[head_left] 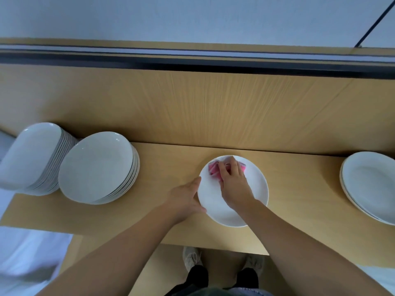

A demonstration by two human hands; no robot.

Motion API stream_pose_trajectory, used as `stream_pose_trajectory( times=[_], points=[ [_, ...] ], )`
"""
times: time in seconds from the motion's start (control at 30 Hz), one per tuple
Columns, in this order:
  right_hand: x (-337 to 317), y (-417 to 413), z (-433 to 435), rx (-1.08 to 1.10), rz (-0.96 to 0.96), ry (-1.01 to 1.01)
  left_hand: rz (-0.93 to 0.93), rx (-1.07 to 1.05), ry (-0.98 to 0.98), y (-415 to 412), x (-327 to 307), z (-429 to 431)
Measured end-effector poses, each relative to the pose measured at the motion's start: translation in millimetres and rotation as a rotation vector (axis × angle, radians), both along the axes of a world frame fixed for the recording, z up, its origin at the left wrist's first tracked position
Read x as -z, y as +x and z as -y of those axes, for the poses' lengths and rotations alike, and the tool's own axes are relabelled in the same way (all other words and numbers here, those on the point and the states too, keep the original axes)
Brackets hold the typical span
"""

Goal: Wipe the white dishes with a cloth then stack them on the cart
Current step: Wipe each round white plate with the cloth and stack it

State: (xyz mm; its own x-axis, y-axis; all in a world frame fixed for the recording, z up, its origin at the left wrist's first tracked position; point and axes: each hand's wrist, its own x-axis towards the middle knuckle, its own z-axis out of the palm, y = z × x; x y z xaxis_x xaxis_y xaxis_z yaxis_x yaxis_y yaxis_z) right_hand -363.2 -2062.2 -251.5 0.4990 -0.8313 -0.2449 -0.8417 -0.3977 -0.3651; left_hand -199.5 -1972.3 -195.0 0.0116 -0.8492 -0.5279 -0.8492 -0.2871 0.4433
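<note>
Pale wood covers everything at this station: a counter point(149, 221) with a matching upright panel point(213, 103) rising behind it. Near the middle of the counter lies a single white plate point(213, 199), round, glossy and plain, with a shallow raised rim; its far edge sits close to the panel.

The person's right hand point(234, 182) is on the far half of the plate, fingers bent over a bunched pink cloth point(213, 170) and pressing it down against the white surface. Folds of the cloth stick out on both sides of the knuckles. The left hand point(186, 197) rests on the counter at the plate's left rim, fingers fairly straight, thumb lying up along the edge and fingertips touching the nearer curve, bracing the plate rather than gripping it.

Off to the left stands a tall stack of round plates point(96, 167), and touching it farther left, a taller stack of oblong dishes point(30, 154). Well apart on the right edge sits a low pile of plates point(372, 184). Below the counter's front edge I can see light shoes point(191, 257).
</note>
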Motion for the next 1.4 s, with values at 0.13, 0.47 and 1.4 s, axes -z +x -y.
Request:
stream_pose_trajectory(
  times=[0.13, 0.47, 1.4],
  points=[
    [-2.3, 8.6, -9.7, 0.002, -0.005, 0.004, 0.018, 0.033, 0.006, 3.5, 3.0, 0.2],
    [5.0, -4.0, -39.6, -0.55, -0.035, -0.165, 0.024, -0.004, -0.006, 9.5, 10.7, 1.2],
    [-29.9, -23.5, 42.1, -0.693, -0.213, -0.236, 0.236, 0.663, -0.239, -6.4, 29.8, -1.2]
  ],
)
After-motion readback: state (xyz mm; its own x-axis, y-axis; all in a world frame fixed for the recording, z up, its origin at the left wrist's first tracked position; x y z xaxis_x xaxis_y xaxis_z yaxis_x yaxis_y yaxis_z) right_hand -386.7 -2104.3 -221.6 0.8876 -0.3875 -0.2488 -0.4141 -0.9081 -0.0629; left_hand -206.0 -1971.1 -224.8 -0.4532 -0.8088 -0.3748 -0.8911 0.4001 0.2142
